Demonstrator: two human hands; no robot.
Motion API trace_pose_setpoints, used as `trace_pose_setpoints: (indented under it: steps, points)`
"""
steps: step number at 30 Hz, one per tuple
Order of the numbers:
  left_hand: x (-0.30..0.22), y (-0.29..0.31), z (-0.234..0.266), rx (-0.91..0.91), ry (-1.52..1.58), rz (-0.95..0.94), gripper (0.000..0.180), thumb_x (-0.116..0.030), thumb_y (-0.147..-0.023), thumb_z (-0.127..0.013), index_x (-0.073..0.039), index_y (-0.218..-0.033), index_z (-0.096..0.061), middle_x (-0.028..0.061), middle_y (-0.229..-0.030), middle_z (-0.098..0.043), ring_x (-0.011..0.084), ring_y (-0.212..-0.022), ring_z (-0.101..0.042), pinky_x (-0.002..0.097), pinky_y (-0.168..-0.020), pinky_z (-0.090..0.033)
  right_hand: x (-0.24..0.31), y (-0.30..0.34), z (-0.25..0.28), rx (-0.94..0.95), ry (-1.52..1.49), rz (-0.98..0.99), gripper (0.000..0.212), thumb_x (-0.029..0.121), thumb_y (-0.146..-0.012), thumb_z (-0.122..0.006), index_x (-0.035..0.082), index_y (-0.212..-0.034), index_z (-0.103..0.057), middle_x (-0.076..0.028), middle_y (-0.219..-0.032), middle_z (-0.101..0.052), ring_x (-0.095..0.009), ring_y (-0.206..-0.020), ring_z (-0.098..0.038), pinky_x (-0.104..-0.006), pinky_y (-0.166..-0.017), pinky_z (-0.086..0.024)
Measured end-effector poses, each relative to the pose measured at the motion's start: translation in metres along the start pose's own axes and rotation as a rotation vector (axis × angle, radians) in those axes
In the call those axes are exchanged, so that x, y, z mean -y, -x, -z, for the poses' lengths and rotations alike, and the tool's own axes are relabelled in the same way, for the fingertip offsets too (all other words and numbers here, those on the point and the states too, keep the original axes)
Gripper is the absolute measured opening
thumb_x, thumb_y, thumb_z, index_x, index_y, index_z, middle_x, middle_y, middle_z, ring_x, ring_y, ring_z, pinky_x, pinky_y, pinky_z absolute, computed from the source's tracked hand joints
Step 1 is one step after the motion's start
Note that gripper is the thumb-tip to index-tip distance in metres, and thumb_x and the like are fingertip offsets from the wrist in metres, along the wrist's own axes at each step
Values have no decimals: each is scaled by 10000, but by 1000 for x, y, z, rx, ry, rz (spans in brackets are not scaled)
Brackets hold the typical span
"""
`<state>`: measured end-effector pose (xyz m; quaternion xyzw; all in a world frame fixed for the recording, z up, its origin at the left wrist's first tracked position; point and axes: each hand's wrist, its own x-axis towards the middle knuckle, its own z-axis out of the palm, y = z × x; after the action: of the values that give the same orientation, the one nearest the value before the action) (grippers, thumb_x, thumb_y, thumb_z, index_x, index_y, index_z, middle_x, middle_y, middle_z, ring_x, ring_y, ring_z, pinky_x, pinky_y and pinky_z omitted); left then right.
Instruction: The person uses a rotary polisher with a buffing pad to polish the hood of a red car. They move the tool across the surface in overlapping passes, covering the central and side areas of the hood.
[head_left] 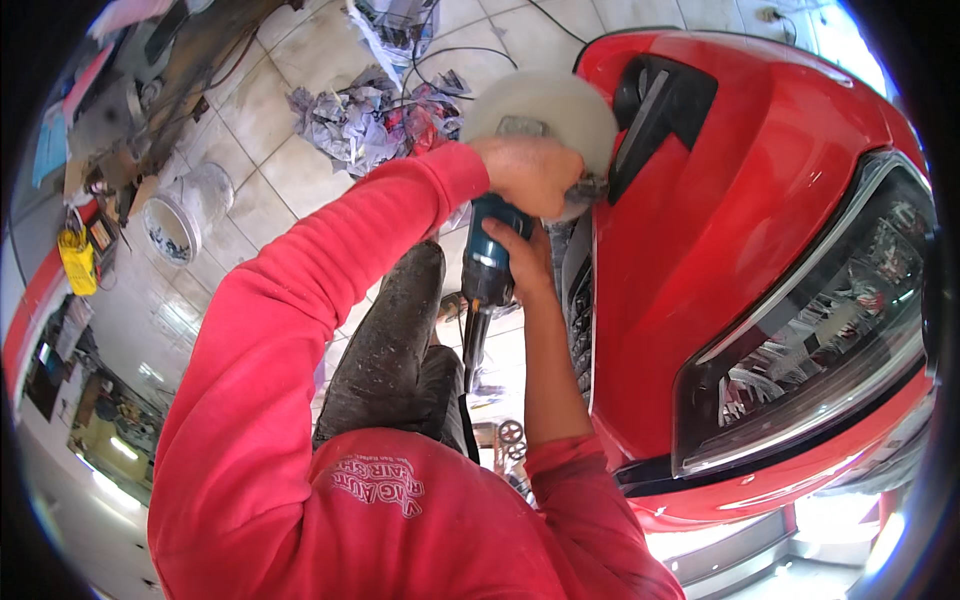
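My left hand [530, 172] grips the front handle of a blue power polisher [490, 262], right behind its round white wool pad [548, 105]. My right hand [528, 262] is wrapped around the polisher's blue body below that. The pad rests against the left edge of a red car bumper [690, 250], beside a black vent opening [660, 110]. The polisher's black cord [470, 350] hangs down past my dark, stained trouser leg [395, 350]. Both sleeves are red.
A dark headlight [820, 320] sits on the right of the bumper. On the tiled floor lie crumpled newspaper [360, 115], a white bucket [185, 210] and a yellow container [76, 260]. A cluttered workbench [150, 80] runs along the upper left.
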<state>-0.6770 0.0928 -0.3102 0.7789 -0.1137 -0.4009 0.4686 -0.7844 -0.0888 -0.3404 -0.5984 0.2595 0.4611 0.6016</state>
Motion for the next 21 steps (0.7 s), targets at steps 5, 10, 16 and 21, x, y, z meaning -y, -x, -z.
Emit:
trace_pose_setpoints:
  steps: [5, 10, 16, 21]
  points:
    - [-10, 5, 41, 46, 71, 49, 385, -158, -762, -701, 88, -1057, -692, 304, -809, -677, 441, -752, -697, 489, -688, -538, 31, -11, 3, 29, 97, -53, 747, 253, -767, -959, 27, -1384, -603, -105, -1198, -725, -218, -987, -737, -376, -837, -616]
    - [-27, 51, -13, -40, 229, 4, 440, -147, -772, -716, 63, -1156, -674, 309, -893, -705, 418, -835, -722, 463, -767, -564, 23, 55, 17, -14, 382, -95, 904, 390, -690, -978, 25, -1424, -599, -153, -1308, -723, -275, -1206, -693, -393, -1052, -531]
    - [-134, 146, -89, -18, 269, 31, 537, -123, -809, -781, 61, -1295, -648, 299, -925, -717, 444, -856, -737, 456, -781, -572, -18, 183, 43, -60, 615, -5, 1036, 468, -670, -944, 33, -1511, -522, -258, -1340, -712, -400, -1311, -668, -447, -1117, -513]
    - [-209, 189, -144, -1, 197, 4, 440, -120, -839, -779, 58, -1215, -637, 269, -931, -719, 391, -868, -731, 439, -812, -559, -65, 257, 73, -50, 562, 131, 1014, 449, -651, -945, 59, -1491, -534, -274, -1305, -721, -425, -1261, -688, -481, -1077, -533]
